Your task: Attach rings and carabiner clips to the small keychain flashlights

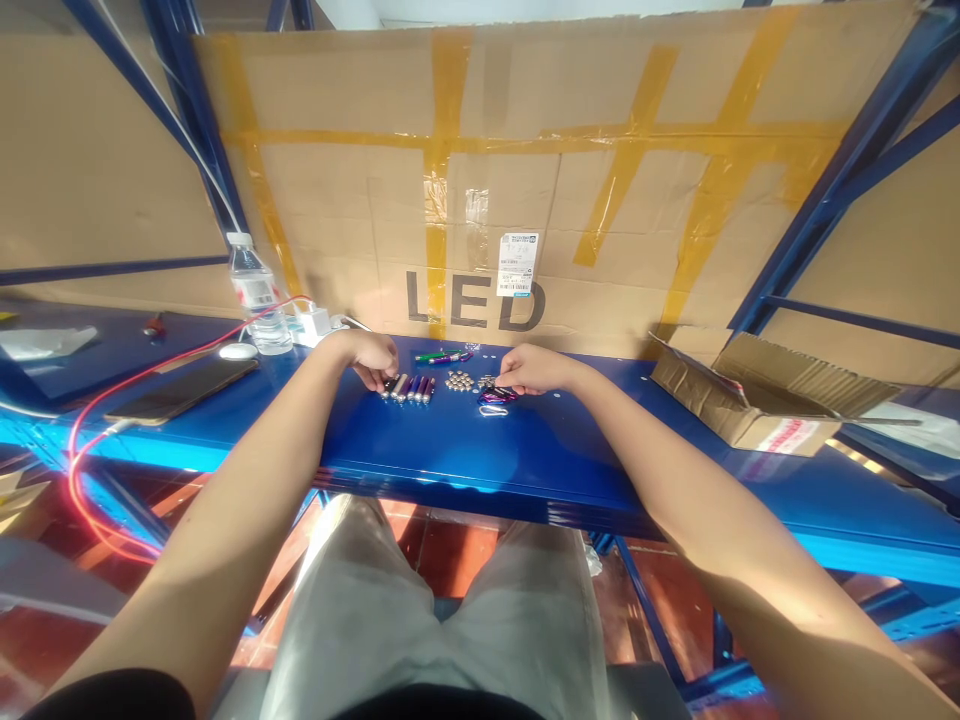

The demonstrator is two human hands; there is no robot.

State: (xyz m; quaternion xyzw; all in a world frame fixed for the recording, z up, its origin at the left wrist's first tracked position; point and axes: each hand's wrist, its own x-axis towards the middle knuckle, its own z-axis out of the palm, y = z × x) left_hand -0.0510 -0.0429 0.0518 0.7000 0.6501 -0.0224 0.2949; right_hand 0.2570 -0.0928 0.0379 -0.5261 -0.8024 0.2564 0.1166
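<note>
A row of several small metal tubes (pixel 418 390), some silver and some purple or blue, lies on the blue tabletop. My left hand (pixel 369 357) is at the row's left end, its bent fingers closed on a dark metal tube (pixel 388 387). Just right of the row is a cluster of small round silver pieces (pixel 458 381). Over a little pile of coloured carabiners (pixel 496 396), my right hand (pixel 531 370) has thumb and fingertips pinched together; what they hold is hidden. A silver carabiner (pixel 493 411) lies in front of that pile.
Green and purple pen-like pieces (pixel 442 357) lie behind the tubes. To the left are a water bottle (pixel 259 295), a white charger (pixel 313 322), a phone (pixel 184 390) and a red cable (pixel 112 395). An open cardboard box (pixel 750 400) stands right; a large carton (pixel 360 220) walls the back.
</note>
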